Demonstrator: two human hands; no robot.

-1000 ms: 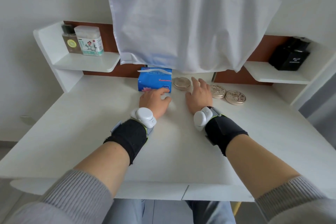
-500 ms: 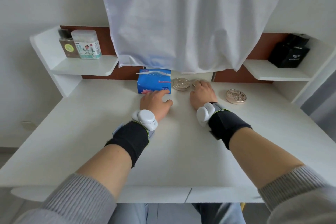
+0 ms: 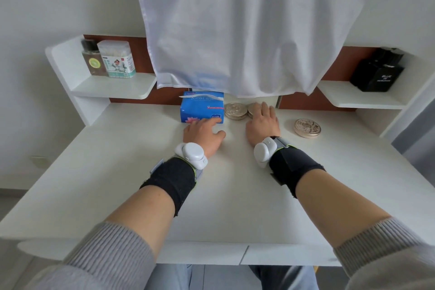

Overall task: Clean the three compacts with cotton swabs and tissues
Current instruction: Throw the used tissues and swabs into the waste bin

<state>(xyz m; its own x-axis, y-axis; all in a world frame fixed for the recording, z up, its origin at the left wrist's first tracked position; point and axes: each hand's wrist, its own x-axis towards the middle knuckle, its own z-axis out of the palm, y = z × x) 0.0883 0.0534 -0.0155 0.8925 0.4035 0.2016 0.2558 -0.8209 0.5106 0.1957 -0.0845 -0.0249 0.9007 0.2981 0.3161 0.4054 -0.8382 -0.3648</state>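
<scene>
Three round silver compacts lie at the back of the white desk (image 3: 235, 195). The left compact (image 3: 236, 110) sits beside the blue tissue pack (image 3: 201, 107). Touching it is the middle compact (image 3: 252, 108), mostly covered by my right hand (image 3: 262, 122), whose fingers lie flat over it. The right compact (image 3: 308, 127) lies apart, right of that hand. My left hand (image 3: 203, 135) rests on the desk with relaxed fingers touching the front of the tissue pack. A cotton swab box (image 3: 117, 59) stands on the left shelf.
A white cloth (image 3: 247, 26) hangs over the back wall down to just above the tissue pack. A dark bottle (image 3: 93, 57) stands beside the swab box. A black box (image 3: 377, 73) sits on the right shelf.
My right hand has slid the middle compact left and back until it sits against the left compact. The left hand has stayed by the tissue pack.
</scene>
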